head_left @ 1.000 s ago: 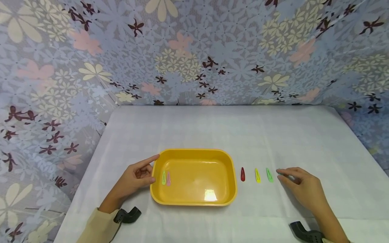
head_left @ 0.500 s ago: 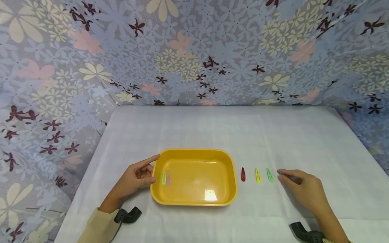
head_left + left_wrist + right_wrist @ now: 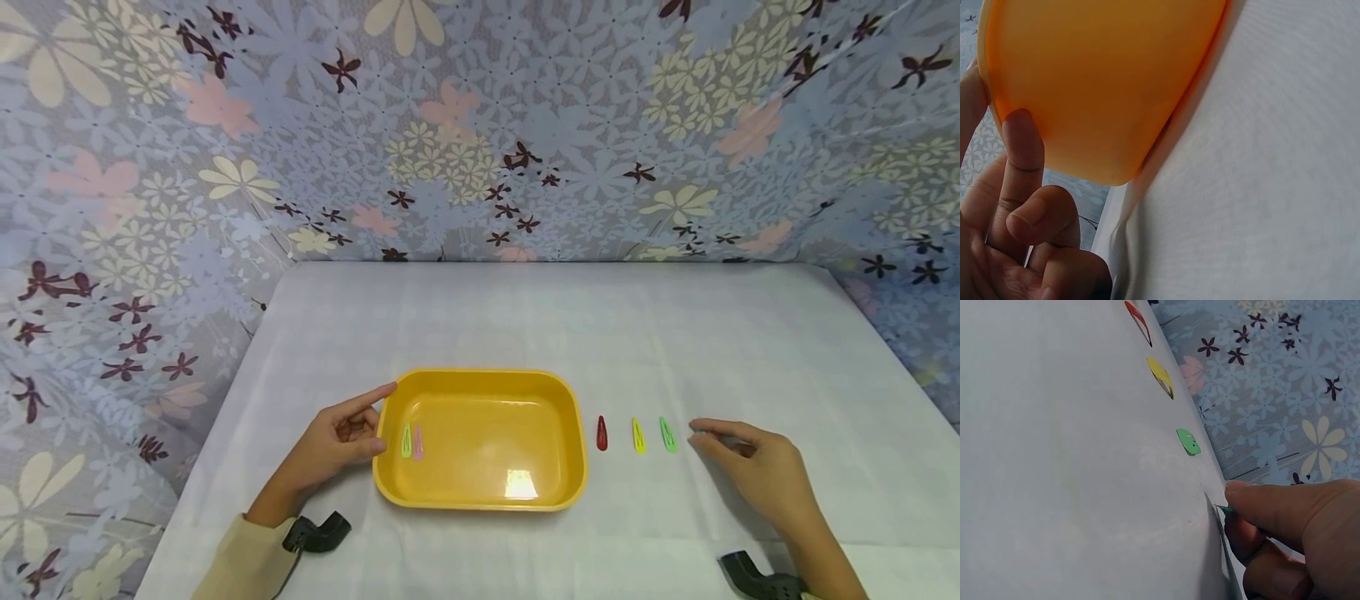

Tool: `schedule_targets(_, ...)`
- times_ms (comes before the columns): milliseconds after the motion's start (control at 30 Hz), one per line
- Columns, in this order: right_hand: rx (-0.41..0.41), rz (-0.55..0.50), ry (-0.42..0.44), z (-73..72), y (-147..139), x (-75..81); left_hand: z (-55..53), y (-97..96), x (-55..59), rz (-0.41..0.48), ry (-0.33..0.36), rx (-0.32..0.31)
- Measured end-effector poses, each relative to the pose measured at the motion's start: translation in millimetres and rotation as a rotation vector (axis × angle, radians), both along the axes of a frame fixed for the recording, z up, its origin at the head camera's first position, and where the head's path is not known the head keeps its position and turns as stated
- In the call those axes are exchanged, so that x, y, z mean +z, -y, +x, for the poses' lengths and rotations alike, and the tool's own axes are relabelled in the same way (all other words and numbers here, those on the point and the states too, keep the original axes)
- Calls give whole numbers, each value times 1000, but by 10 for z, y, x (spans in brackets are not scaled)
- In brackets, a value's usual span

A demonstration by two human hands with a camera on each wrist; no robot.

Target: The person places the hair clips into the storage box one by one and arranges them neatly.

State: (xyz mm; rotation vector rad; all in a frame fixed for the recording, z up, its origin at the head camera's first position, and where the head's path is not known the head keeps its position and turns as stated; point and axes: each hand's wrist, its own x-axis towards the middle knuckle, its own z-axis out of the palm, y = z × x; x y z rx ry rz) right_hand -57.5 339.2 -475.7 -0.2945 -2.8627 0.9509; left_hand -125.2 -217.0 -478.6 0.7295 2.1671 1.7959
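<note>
The right hand (image 3: 761, 471) has its grip closed, thumb and finger pinching a teal piece (image 3: 1227, 510) that is mostly hidden by the fingertips, over the right part of the desk (image 3: 540, 308); whether the piece touches the cloth I cannot tell. The left hand (image 3: 333, 439) grips the left end of the yellow tray (image 3: 487, 467), thumb on the rim and index finger stretched to the far left corner, while the left wrist view shows a fingertip against its outer wall and other fingers bent. In the tray, near that end, a lime clip (image 3: 407, 440) and a pink clip (image 3: 418, 442) lie side by side, the lime one on the left. Between the tray and the right hand, a red clip (image 3: 602, 433), a yellow clip (image 3: 638, 435) and a green clip (image 3: 668, 434) lie apart in a row, the green nearest the fingers. Flowered fabric (image 3: 480, 125) hangs behind.
</note>
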Motion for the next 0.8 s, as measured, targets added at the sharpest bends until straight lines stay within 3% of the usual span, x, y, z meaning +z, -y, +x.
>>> schedule_targets(533,-32,-126,18,-10,20,43,5,-5,1,10,22,13)
schedule_targets(800,-65,-304,44,14,25,115,8,-10,-1,14,18,9)
